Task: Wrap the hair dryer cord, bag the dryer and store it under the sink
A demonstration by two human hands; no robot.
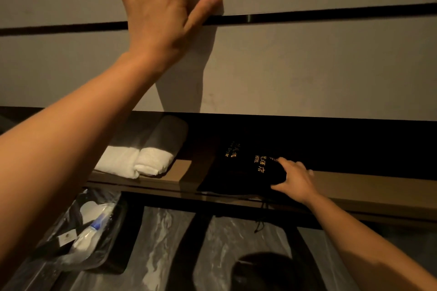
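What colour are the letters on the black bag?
Gold, on the black bag under the right hand. The head view shows it.

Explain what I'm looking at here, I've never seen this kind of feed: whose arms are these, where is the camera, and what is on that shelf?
There is no machine: a person wears one wide-angle camera on the head, looking forward and down, so both bare arms reach in from the bottom. The left hand is spread flat against the pale vanity front, braced, holding nothing. The right hand rests its fingers on a black drawstring bag with gold lettering, lying on the wooden shelf under the vanity. Whether the dryer is inside cannot be seen. Left of the bag lie rolled white towels. Below the shelf, a lined bin holds a plastic bottle.
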